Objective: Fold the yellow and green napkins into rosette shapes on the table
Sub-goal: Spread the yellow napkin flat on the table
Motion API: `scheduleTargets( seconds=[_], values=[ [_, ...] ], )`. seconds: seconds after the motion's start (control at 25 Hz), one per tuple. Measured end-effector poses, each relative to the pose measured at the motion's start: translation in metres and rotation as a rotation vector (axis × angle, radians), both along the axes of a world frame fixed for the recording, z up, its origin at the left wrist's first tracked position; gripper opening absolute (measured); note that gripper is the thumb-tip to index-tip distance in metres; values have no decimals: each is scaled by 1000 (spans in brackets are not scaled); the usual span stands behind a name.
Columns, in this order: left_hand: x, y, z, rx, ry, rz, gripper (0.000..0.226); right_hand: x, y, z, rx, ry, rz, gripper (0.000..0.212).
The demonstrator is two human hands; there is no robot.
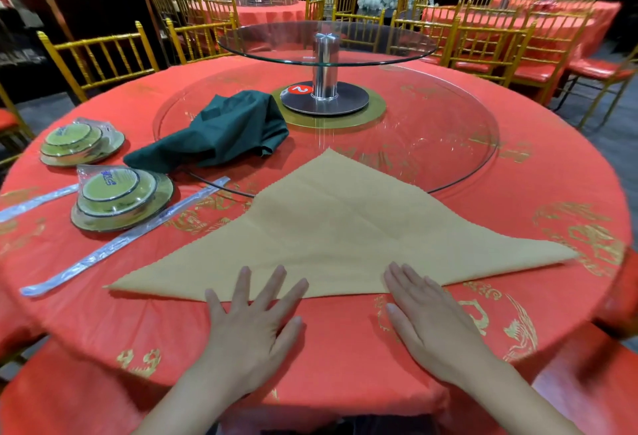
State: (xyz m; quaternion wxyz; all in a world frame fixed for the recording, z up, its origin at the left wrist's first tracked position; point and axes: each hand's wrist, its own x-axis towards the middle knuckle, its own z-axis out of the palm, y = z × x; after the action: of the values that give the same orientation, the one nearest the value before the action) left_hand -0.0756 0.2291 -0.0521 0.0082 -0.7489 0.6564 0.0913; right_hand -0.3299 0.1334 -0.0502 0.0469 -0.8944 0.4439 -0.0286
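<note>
The yellow napkin (345, 231) lies flat on the red tablecloth, folded into a wide triangle with its long edge toward me and its apex pointing away. My left hand (252, 320) lies flat with spread fingers, its fingertips resting on the napkin's near edge. To its right, my right hand (431, 313) is flat too, fingers together, tips on the same edge. The green napkin (221, 130) sits crumpled farther back on the left, partly on the glass turntable, untouched.
Two wrapped stacks of dishes (121, 198) (81, 142) and long wrapped chopstick sleeves (121, 237) lie at the left. A glass lazy Susan (448, 144) with a raised glass tier on a metal post (324, 68) fills the table's middle. Gold chairs (100, 54) ring the table.
</note>
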Motion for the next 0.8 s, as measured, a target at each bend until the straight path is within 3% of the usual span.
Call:
scheduleTargets(
  seconds=[0.12, 0.32, 0.44, 0.52, 0.64, 0.8],
  values=[
    [21, 7, 0, 10, -7, 64, 52, -11, -2, 0, 5, 17, -85, 63],
    [35, 7, 5, 14, -21, 162, 63, -12, -6, 4, 18, 23, -152, 97],
    [7, -20, 10, -77, -37, 145, 64, 10, -8, 6, 38, -20, -158, 85],
    [-11, -42, 11, -89, -5, 195, 58, 23, -18, 9, 29, -50, -294, 80],
    [-21, -66, 10, -54, 58, 350, 62, 34, -42, 15, 6, -84, -552, 87],
    [-30, -72, 2, -29, 45, 344, 67, 50, -49, 0, 4, -19, -537, 93]
  ],
)
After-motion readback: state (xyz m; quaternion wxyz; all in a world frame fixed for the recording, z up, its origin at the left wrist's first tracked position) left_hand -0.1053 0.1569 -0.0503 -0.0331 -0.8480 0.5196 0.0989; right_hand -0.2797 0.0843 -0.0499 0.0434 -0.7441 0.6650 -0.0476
